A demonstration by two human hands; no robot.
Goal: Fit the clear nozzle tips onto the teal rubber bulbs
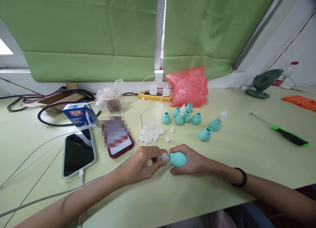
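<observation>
My right hand [189, 162] is closed round a teal rubber bulb [178, 159], which lies sideways with its neck to the left. A clear plastic nozzle [163, 157] sits at that neck, and the fingers of my left hand [145, 163] pinch it. Just beyond my hands is a pile of small white translucent tips [150, 132]. Several more teal bulbs [196, 118] stand farther back with open necks. One teal bulb [215, 125] at the right has a clear nozzle fitted, and another fitted nozzle [182, 109] shows within the group.
Left of my hands lie a red-cased phone [120, 150] and a white-cased phone [79, 153] with charging cables. A milk carton [81, 115], a yellow power strip [154, 96] and a pink bubble-wrap bag [189, 88] stand behind. To the right are a screwdriver [288, 134] and a green fan [265, 81].
</observation>
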